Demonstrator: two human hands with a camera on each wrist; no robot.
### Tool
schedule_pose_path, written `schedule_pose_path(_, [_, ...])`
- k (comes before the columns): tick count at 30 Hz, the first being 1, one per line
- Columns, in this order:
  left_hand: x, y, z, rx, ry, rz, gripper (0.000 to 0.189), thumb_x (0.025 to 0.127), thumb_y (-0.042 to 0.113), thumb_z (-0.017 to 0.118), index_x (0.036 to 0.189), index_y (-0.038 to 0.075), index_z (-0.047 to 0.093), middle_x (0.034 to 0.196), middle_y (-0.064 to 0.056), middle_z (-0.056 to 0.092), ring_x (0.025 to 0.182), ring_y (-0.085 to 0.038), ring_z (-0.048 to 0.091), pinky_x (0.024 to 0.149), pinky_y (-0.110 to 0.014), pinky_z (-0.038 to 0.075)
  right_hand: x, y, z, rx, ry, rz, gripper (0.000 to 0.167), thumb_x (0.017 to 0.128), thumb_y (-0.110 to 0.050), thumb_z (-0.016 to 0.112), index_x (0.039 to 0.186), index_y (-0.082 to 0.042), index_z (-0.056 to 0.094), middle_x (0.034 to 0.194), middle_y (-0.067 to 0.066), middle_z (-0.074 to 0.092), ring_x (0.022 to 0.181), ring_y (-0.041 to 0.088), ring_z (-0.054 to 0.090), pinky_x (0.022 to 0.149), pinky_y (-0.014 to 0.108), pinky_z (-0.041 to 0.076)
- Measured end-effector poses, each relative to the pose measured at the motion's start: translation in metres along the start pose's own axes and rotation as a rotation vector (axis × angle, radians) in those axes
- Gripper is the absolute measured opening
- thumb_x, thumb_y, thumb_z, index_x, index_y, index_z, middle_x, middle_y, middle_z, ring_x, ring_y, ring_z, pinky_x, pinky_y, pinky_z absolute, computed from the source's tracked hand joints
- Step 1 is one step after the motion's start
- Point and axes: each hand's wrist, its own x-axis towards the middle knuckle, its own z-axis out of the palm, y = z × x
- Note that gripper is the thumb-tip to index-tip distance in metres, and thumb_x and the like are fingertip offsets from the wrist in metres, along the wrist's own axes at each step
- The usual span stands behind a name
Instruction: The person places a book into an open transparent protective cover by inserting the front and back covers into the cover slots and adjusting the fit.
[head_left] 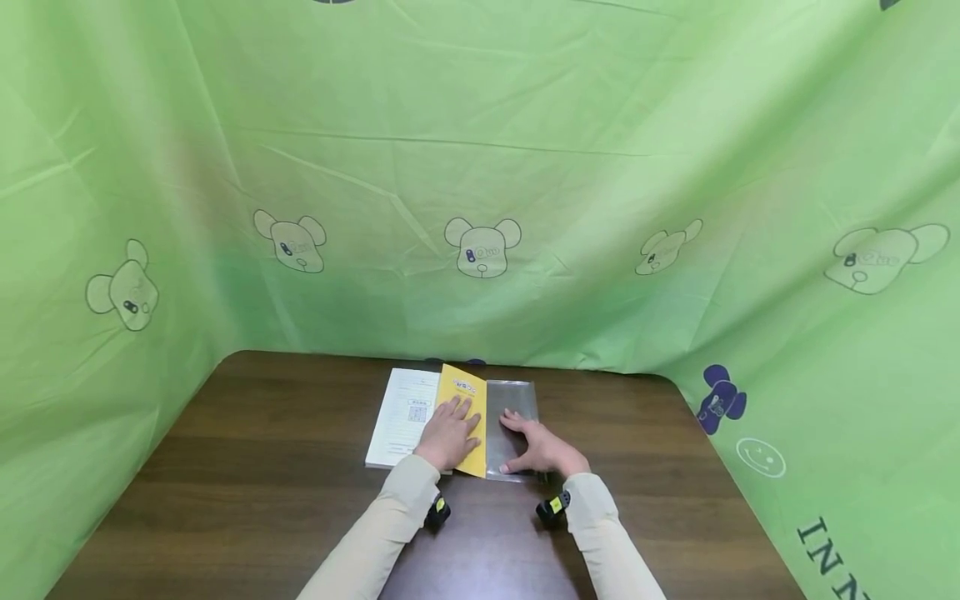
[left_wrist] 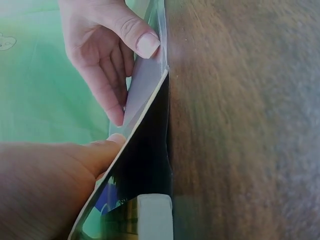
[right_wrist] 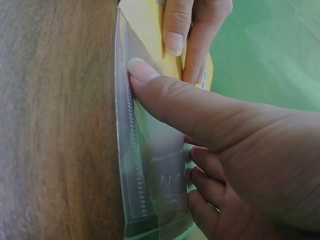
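Note:
A book (head_left: 393, 421) lies open on the table, with a white printed page on the left and its yellow cover (head_left: 474, 463) folded out to the right. My left hand (head_left: 448, 437) rests on the yellow cover, fingers spread. A clear plastic book sleeve (head_left: 512, 396) reaches out rightward from the yellow cover. On that sleeve my right hand (head_left: 547, 450) presses with thumb and fingertips set well apart. In the left wrist view the cover's dark underside (left_wrist: 150, 145) slants up off the table. The right wrist view shows the right thumb (right_wrist: 145, 72) against the sleeve near its ridged seam.
The brown wooden table (head_left: 262, 467) carries the book near its far edge. A green cloth (head_left: 480, 317) with bear drawings hangs behind and along both sides.

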Motion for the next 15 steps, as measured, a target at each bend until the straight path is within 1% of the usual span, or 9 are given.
schedule_pose_path(6, [0.0007,0.0002,0.0016,-0.016,0.008,0.003,0.050,0.102,0.040,0.058,0.145,0.014,0.058,0.161,-0.013,0.040,0.152,-0.033,0.031,0.125,-0.046,0.025,-0.0009,0.0004,-0.0003,-0.003,0.001,-0.003,0.088,0.080,-0.022,0.088,0.153,-0.003,0.044,0.165,0.017,0.030,0.153,0.041,0.024,0.121,0.059,0.024])
schedule_pose_path(11, [-0.0008,-0.0007,-0.0005,-0.076,-0.005,0.030,0.051,0.102,0.038,0.059,0.145,0.011,0.058,0.161,-0.015,0.038,0.152,-0.035,0.030,0.125,-0.048,0.023,-0.0015,0.0002,-0.0014,-0.011,-0.010,-0.016,0.089,0.079,-0.024,0.089,0.153,-0.002,0.043,0.164,0.019,0.030,0.152,0.041,0.024,0.121,0.059,0.025])
schedule_pose_path(13, [-0.0012,-0.0021,-0.0010,-0.100,-0.016,0.051,0.056,0.099,0.040,0.062,0.146,0.010,0.057,0.162,-0.016,0.037,0.152,-0.036,0.029,0.125,-0.049,0.022,-0.0011,0.0004,-0.0015,-0.013,-0.012,-0.025,0.091,0.078,-0.024,0.090,0.153,-0.001,0.043,0.164,0.020,0.029,0.152,0.042,0.024,0.121,0.059,0.025])
schedule_pose_path(15, [-0.0015,-0.0040,-0.0016,-0.121,-0.040,0.068,0.063,0.095,0.043,0.064,0.147,0.009,0.055,0.163,-0.017,0.035,0.153,-0.036,0.027,0.126,-0.048,0.021,-0.0006,0.0004,-0.0015,-0.013,-0.019,-0.025,0.093,0.077,-0.025,0.090,0.153,-0.001,0.042,0.165,0.020,0.029,0.153,0.041,0.023,0.121,0.059,0.025])
